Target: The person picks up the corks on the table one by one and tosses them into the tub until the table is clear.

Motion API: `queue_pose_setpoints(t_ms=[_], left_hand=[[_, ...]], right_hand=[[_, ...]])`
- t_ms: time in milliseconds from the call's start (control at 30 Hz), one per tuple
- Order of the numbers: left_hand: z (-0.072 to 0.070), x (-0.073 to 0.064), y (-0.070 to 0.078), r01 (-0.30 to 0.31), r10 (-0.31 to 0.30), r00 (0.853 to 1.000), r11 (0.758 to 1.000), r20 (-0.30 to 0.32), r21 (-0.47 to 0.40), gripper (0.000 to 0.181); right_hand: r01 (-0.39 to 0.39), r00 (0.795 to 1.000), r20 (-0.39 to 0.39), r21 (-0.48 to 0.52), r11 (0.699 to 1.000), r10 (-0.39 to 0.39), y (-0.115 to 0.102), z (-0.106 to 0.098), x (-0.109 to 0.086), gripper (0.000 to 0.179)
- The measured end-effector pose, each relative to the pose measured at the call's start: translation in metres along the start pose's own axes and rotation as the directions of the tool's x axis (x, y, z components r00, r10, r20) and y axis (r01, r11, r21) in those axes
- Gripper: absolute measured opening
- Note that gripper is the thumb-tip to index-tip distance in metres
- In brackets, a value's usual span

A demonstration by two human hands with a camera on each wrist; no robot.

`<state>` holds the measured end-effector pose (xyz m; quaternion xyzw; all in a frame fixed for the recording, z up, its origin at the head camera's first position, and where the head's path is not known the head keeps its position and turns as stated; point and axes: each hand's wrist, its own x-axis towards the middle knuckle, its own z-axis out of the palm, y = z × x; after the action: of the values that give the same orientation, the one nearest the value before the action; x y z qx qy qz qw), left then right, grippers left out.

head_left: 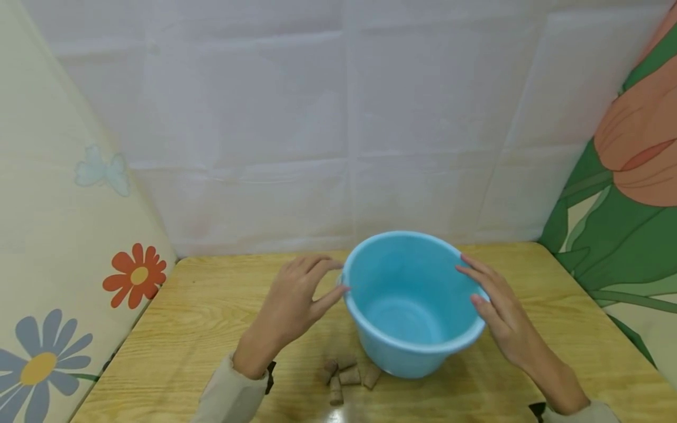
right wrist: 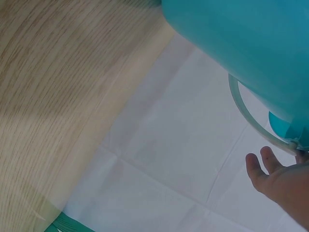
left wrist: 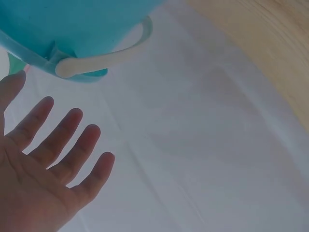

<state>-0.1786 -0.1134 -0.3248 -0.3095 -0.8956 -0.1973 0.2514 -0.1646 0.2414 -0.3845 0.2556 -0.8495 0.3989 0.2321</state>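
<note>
A light blue plastic bucket [head_left: 407,358] stands at the middle of the table, its mouth tipped toward me and nothing showing inside. My left hand [head_left: 293,296] is at its left rim with thumb and fingers apart; the left wrist view shows spread fingers just below the pale handle [left wrist: 106,60]. On the other side, my right hand [head_left: 502,314] has its fingertips at the right rim, fingers loosely extended. Some of that hand's fingers are hidden at the handle joint in the right wrist view. Several small brown tapered corks [head_left: 349,376] lie by the bucket's front left base.
The wood-grain table [head_left: 211,329] ends at a white sheet [head_left: 264,117] hanging behind it. Flower-patterned panels flank it, with a red flower [head_left: 138,275] on the left and large green leaves [head_left: 624,235] on the right.
</note>
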Motion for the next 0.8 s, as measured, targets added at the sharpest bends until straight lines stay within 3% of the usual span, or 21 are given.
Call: queue_pose_setpoints(t_ms=[233,433,800], left_hand=[[0.0,-0.01,-0.007,0.057,-0.057,0.998,0.998,0.03,0.011,0.035],[0.002,-0.017,-0.011,0.052,-0.053,0.998,0.998,0.031,0.02,0.035],[0.005,-0.028,-0.014,0.079,-0.081,0.992,0.997,0.097,0.022,0.033]], right_hand=[[-0.013,1.0,0.002,0.005,1.0,0.013,0.0,0.001,-0.001,0.049],[-0.011,1.0,0.002,-0.001,1.0,0.011,0.001,0.0,-0.001,0.049],[-0.017,1.0,0.005,-0.002,1.0,0.017,0.0,0.0,-0.001,0.049]])
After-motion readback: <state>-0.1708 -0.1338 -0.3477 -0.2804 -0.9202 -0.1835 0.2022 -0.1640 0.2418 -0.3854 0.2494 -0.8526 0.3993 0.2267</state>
